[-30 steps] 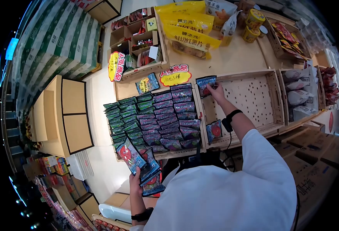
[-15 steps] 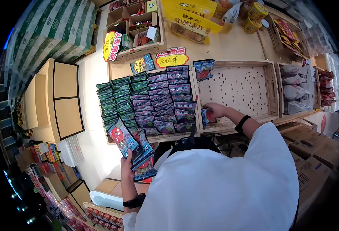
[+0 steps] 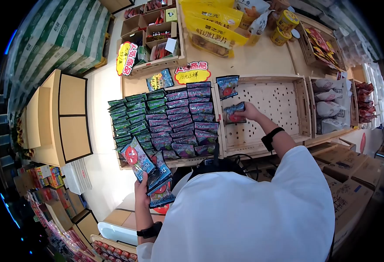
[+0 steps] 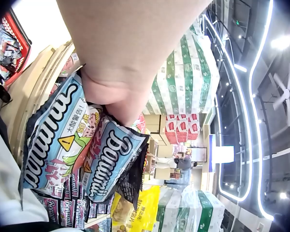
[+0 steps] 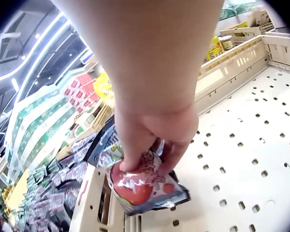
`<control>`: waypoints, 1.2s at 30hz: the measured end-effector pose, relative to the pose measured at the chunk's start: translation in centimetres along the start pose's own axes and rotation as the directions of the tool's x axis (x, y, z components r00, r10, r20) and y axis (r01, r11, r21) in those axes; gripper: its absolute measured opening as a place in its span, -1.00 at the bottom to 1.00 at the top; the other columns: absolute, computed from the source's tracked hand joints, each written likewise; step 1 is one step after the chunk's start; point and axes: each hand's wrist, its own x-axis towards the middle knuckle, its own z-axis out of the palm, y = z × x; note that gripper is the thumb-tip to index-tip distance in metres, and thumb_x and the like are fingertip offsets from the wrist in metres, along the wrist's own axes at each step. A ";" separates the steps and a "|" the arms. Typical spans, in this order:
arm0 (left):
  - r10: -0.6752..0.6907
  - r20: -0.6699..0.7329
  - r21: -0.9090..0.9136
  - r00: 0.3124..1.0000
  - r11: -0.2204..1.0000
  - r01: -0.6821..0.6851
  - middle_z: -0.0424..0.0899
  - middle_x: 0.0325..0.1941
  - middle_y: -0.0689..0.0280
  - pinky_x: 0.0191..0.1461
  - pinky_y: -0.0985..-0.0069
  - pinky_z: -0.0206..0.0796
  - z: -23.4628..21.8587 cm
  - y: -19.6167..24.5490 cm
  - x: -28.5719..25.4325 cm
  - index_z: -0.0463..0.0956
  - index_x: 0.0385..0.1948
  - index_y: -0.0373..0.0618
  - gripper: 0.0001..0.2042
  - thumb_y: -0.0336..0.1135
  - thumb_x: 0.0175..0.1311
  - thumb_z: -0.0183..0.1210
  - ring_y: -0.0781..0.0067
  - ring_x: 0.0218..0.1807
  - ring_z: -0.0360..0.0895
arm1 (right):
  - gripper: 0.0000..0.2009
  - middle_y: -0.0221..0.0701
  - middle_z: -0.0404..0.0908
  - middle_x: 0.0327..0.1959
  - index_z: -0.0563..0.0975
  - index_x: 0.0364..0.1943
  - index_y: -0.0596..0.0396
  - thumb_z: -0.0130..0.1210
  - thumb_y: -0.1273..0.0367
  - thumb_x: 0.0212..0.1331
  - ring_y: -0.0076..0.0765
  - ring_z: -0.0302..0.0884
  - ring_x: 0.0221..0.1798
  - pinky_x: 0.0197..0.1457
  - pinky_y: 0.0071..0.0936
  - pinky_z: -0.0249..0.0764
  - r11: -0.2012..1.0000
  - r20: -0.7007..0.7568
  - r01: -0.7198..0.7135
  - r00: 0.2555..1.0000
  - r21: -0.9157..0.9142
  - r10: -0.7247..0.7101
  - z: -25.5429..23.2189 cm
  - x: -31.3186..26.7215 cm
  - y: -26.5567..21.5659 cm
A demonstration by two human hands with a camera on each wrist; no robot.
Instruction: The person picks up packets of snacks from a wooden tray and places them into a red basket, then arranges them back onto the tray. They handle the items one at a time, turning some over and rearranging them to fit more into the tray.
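The right hand (image 3: 249,112) pinches a blue packet with a red picture (image 3: 234,113), low over the left side of a perforated wooden crate (image 3: 283,94). In the right wrist view, thumb and fingers grip that packet (image 5: 135,188) beside the crate wall. Another blue packet (image 3: 228,86) stands in the crate's far left corner. The left hand (image 3: 142,192) holds several blue packets (image 3: 136,158) in front of a crate filled with green and pink packets (image 3: 181,124). Two of the held packets show large in the left wrist view (image 4: 58,140), the hand partly hidden behind them.
Yellow snack bags (image 3: 214,30) and a divided box of small packs (image 3: 161,32) lie beyond the crates. Price signs (image 3: 193,73) stand behind the filled crate. White bags (image 3: 329,96) fill a crate at the right; cardboard boxes (image 3: 344,161) are stacked below it.
The right hand left the packet in the far corner, reached to the crate's near left, took hold of the packet there and moved it farther in. The left hand still holds its packets.
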 end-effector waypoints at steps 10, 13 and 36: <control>-0.005 -0.012 0.014 1.000 1.000 0.005 0.65 -0.22 0.15 -0.16 0.40 0.52 -0.6 -0.4 0.4 0.43 -0.12 -0.30 -0.60 -0.11 0.23 0.18 0.31 -0.26 0.65 | -0.07 -0.02 0.36 0.13 0.07 0.26 0.22 0.36 0.08 -0.13 -0.02 0.39 0.16 0.15 -0.22 0.38 0.976 -0.409 -0.204 0.899 -0.075 0.157 2.4 4.9 0.2; 0.003 -0.025 0.031 1.000 1.000 -0.003 0.65 -0.24 0.16 -0.19 0.44 0.51 0.0 0.1 -0.2 0.44 -0.13 -0.30 -0.60 -0.09 0.24 0.17 0.34 -0.27 0.65 | -0.12 -0.08 0.38 0.10 0.08 0.26 0.18 0.32 0.08 -0.09 -0.08 0.42 0.11 0.05 -0.18 0.44 0.968 -0.441 -0.204 0.863 0.144 0.247 4.5 6.6 1.6; -0.031 0.398 0.404 0.917 0.903 -0.144 0.62 -0.17 0.28 -0.12 0.57 0.41 8.2 3.9 3.1 0.46 -0.08 -0.31 -0.63 -0.18 0.24 0.19 0.58 -0.21 0.54 | -0.53 -0.30 0.54 -0.09 0.41 0.04 0.17 0.11 0.11 0.19 -0.44 0.49 -0.08 -0.02 -0.45 0.44 0.970 0.110 0.242 0.964 0.015 -0.242 6.1 0.9 -21.8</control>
